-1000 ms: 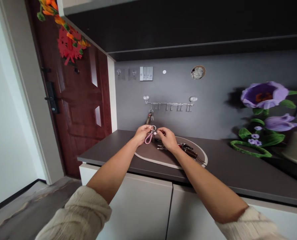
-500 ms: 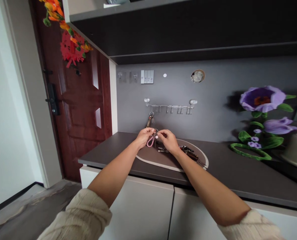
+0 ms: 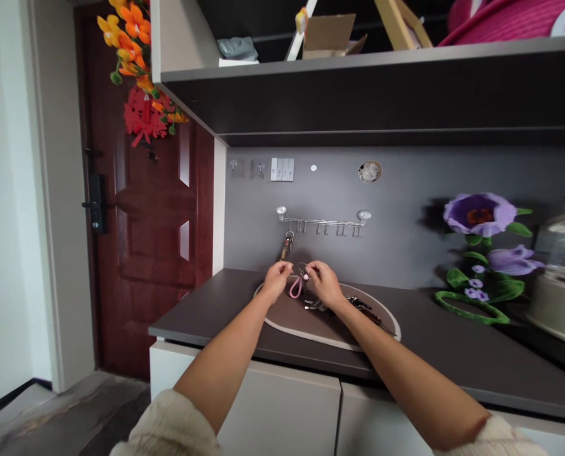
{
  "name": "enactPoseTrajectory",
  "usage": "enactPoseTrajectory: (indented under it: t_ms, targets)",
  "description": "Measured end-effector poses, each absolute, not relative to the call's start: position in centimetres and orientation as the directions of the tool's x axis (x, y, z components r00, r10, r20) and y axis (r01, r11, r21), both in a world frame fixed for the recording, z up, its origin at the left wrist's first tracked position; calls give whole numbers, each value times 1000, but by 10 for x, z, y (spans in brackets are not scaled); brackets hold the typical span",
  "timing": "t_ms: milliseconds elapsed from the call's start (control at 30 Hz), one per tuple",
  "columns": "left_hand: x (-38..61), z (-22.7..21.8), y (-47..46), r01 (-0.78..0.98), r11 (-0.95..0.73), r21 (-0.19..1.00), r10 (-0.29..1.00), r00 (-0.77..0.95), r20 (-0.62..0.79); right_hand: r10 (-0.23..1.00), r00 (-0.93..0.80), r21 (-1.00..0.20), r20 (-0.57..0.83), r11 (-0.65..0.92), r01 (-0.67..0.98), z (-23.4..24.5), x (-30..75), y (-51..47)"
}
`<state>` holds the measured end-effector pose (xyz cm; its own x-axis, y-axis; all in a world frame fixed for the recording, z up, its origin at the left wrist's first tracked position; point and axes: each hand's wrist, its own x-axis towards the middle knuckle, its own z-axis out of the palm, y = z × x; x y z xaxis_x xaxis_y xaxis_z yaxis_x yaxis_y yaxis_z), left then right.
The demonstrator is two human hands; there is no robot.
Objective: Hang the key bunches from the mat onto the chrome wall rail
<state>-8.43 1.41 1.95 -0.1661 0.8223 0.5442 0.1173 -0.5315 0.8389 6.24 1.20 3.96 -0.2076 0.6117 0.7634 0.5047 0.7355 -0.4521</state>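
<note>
My right hand pinches a metal key ring between thumb and fingers. From the ring hangs a pink loop strap with a small pale charm beside it. Just left of the strap is my left hand, fingers pinched together; whether something small is in them is hidden. Behind that hand, another key ring with a dark strap hangs at the left end of a clear hook rail. Loose keys lie on the brown mat below my right hand.
A dark countertop carries the mat. Purple artificial flowers and a pale round appliance stand at the right. An overhead shelf juts out above, and a red-brown door is at the left.
My view has tilted up, showing the shelf's contents. My hands have moved apart slightly; the left fingertips are off the ring, and the strap hangs from the ring at my right hand.
</note>
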Motion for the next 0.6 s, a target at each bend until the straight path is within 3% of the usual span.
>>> enactPoseTrajectory:
  t_ms: [233, 600]
  targets:
    - [-91, 15, 17, 625, -382, 680, 730, -247, 637, 620, -181, -466, 764, 723, 509, 69, 55, 22]
    - [-90, 15, 12, 771, -232, 593, 714, -279, 642, 678, 57, -626, 733, 640, 445, 109, 27, 93]
